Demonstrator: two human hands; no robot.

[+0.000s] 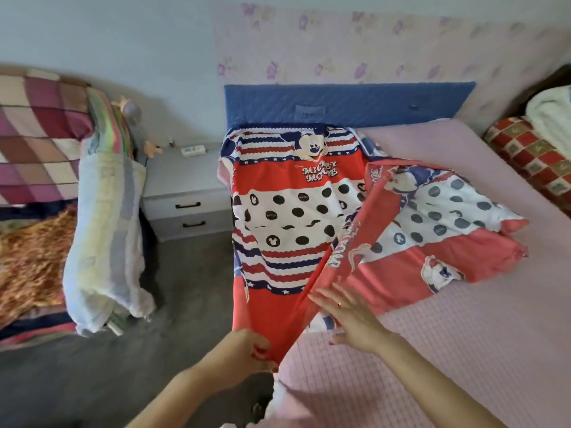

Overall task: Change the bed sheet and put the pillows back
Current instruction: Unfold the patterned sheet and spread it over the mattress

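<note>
Left hand (247,350) — fingers curled, pinching the near red corner of the Mickey Mouse bed sheet (287,211). Right hand (352,319) — fingers straight and spread, ring on one, against the sheet's folded edge. Sheet: partly unfolded over the head-end left corner of the pink mattress (448,350), right part still bunched. Beyond: blue quilted headboard (349,101). Left: white nightstand (185,193), stacked bedding (102,227). Far right: red checked pillow (531,159).

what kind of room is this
Most likely a home bedroom: a bed with a pink mattress cover and blue padded headboard, a cartoon-print sheet half spread on it, and a grey bedside cabinet with drawers.
</note>
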